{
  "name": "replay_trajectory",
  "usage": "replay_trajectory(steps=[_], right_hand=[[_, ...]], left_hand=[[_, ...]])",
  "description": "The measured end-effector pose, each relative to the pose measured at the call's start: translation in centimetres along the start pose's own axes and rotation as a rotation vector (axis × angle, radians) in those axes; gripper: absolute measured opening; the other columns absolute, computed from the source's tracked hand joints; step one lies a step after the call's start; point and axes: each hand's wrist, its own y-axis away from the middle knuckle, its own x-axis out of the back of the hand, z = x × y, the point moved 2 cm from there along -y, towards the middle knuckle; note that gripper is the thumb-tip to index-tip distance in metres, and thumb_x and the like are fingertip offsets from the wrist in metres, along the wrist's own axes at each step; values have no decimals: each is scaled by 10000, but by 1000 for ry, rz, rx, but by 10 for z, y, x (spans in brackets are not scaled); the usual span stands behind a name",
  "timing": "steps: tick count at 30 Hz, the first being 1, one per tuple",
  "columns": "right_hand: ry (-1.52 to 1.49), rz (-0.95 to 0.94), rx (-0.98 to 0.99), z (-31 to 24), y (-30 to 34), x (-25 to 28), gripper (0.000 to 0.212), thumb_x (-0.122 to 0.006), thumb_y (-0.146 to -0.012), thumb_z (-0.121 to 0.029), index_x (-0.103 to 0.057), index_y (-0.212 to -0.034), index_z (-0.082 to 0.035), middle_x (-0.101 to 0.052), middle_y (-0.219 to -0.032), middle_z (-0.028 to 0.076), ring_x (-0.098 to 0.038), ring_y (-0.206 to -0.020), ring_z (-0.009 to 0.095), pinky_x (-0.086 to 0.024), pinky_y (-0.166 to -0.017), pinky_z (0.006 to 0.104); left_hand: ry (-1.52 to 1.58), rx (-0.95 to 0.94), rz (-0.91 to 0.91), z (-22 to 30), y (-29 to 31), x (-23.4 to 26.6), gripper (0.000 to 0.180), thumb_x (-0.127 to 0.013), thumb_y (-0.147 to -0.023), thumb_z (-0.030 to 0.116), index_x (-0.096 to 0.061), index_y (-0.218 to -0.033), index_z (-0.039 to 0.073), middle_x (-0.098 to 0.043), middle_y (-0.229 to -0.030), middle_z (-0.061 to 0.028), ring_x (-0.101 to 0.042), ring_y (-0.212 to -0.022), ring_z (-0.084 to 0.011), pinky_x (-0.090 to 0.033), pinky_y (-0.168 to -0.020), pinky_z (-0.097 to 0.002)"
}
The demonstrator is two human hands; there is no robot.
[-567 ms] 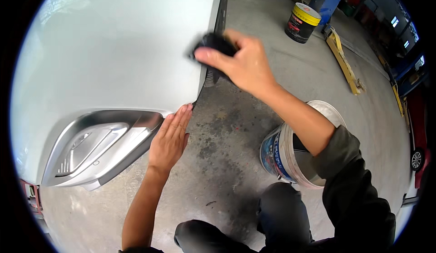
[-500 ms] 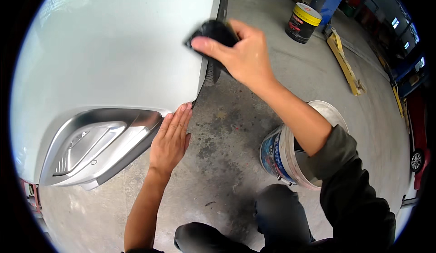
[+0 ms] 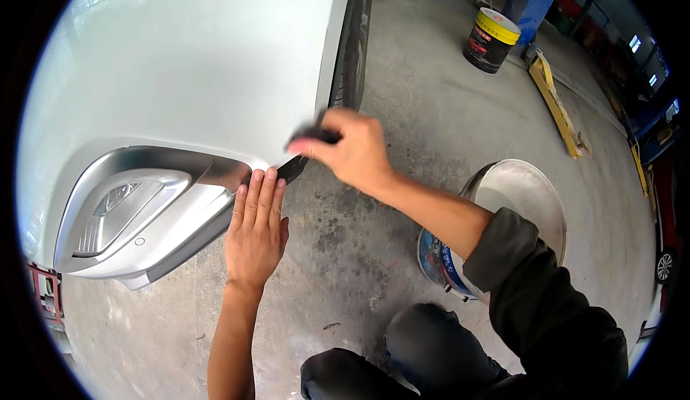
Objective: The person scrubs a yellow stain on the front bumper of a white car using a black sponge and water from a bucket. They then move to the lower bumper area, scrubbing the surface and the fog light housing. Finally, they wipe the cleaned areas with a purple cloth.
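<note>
Rubbing appears to be under way: the right hand closes its grip on a dark pad pressed to the lower edge of the silver car panel, beside the wheel arch. The left hand lies flat and open, holding nothing, fingertips touching the panel's edge. The panel's finish looks even; how much is left I cannot tell. A white bucket stands near.

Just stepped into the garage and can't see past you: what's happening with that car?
A person crouches beside a silver car body panel. The right hand presses a dark pad against the panel's lower edge, near the wheel arch. The left hand lies flat, fingers on the panel's bottom edge by the fog-lamp trim. A white bucket stands on the concrete floor beside them.
</note>
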Motion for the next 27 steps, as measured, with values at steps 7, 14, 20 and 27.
replay_trajectory(steps=[7, 14, 20, 27], right_hand=[[-80, 238, -62, -47, -39, 1, 498, -916, -726, -469, -660, -662, -47, -644, -597, 93, -591, -490, 182, -448, -481, 350], [98, 203, 197, -55, -17, -11, 480, -930, -709, -402, -611, -650, -48, -600, -599, 43, -544, -501, 157, -427, -476, 318], [187, 120, 256, -44, -5, -14, 483, -930, -699, -406, -610, -647, -48, -596, -598, 39, -533, -494, 147, -417, -464, 311], [240, 79, 296, -38, 1, -18, 490, -885, -717, -458, -585, -650, -76, -594, -601, 18, -554, -477, 171, -414, -452, 313]], left_hand=[[-12, 29, -39, -3, 7, 3, 778, -624, -963, 249, -282, -1615, -3, -215, -1711, -177, -178, -1597, -323, -152, -1310, -467], [192, 45, 30, 6, 9, 1, 826, -681, -920, 185, -273, -1605, -31, -213, -1694, -241, -198, -1584, -373, -194, -1297, -484], [295, 53, 72, 11, 7, 3, 828, -704, -894, 139, -293, -1589, -42, -219, -1685, -256, -217, -1575, -390, -219, -1290, -488], [298, 49, 79, 10, 8, 3, 829, -692, -906, 147, -275, -1597, -42, -206, -1687, -266, -203, -1578, -397, -219, -1289, -491]])
